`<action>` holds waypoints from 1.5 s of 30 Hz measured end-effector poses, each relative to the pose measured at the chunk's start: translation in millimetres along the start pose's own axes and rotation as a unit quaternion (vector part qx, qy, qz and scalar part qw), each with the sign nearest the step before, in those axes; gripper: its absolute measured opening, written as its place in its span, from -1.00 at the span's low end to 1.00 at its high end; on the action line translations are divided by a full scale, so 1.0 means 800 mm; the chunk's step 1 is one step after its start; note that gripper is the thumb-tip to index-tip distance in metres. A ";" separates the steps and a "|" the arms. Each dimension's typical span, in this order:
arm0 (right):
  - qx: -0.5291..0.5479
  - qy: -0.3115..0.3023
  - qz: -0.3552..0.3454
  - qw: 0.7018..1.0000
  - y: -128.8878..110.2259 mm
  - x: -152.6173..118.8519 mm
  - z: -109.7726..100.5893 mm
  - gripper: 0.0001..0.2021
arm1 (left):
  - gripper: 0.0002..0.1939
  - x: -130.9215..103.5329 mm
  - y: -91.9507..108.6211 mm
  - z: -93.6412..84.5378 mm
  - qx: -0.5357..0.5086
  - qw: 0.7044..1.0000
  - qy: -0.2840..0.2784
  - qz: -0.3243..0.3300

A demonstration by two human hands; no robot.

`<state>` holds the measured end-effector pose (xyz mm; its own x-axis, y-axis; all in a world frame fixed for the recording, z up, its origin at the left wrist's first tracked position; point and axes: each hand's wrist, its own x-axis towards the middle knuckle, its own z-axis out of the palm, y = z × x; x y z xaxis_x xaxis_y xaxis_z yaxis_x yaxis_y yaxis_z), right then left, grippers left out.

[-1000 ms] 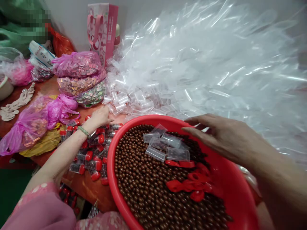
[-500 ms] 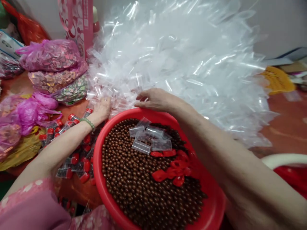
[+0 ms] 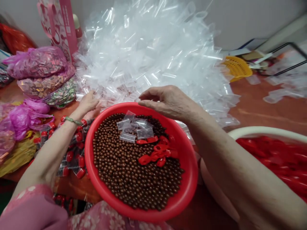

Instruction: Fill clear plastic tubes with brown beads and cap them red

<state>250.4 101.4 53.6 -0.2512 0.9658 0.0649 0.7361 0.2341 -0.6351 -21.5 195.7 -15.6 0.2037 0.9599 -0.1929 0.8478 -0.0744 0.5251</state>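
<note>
My left hand (image 3: 88, 103), wearing a green bead bracelet (image 3: 73, 120), reaches to the near left edge of a heap of clear plastic tubes (image 3: 148, 54). Its fingers look stretched out, partly blurred, with nothing visible in them. Over the far rim of a red bowl (image 3: 194, 175) is my right hand (image 3: 168, 100), fingers curved and thumb apart, holding nothing I can see. Brown beads (image 3: 127, 169) fill much of the bowl. On them lie several clear rectangular tubes (image 3: 127, 137) and several red caps (image 3: 157, 155).
Red-capped filled tubes (image 3: 78, 161) lie left of the bowl. Farther left are pink bags of small pieces (image 3: 38, 64) and a magenta bag (image 3: 26, 116). A white-rimmed tub (image 3: 254, 130) of red caps (image 3: 271, 159) stands at right, a yellow basket (image 3: 237, 67) behind.
The view has turned right, so the bowl appears farther left and more of the tub shows. My right hand has shifted rightward along the bowl's far rim; my left stays by the heap.
</note>
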 end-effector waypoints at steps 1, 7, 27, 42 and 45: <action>0.008 -0.002 -0.007 1.000 -0.002 -0.005 0.000 -0.77 | -0.51 -0.010 0.007 -0.009 -0.051 0.999 0.005 -0.004; 0.038 -0.008 -0.058 0.998 -0.017 -0.024 0.017 -0.78 | -0.48 -0.088 0.050 -0.031 -0.302 0.950 -0.035 0.066; 0.398 -0.021 0.027 0.917 -0.011 -0.062 0.086 -0.71 | -0.59 -0.135 0.080 0.039 -0.297 0.933 -0.133 0.152; 0.058 -0.103 -0.038 0.992 -0.010 -0.102 0.087 -0.75 | -0.76 -0.196 0.034 0.035 0.106 0.945 0.051 0.306; -0.036 -0.070 -0.059 0.995 -0.015 -0.105 0.088 -0.75 | -0.79 -0.207 0.031 0.041 0.034 0.941 0.049 0.332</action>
<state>218.3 9.2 1.4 -0.4203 0.9071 0.0239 0.7385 0.3573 -0.5719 -18.1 26.2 1.8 0.6567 0.7154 0.2385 0.5793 -0.6811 0.4478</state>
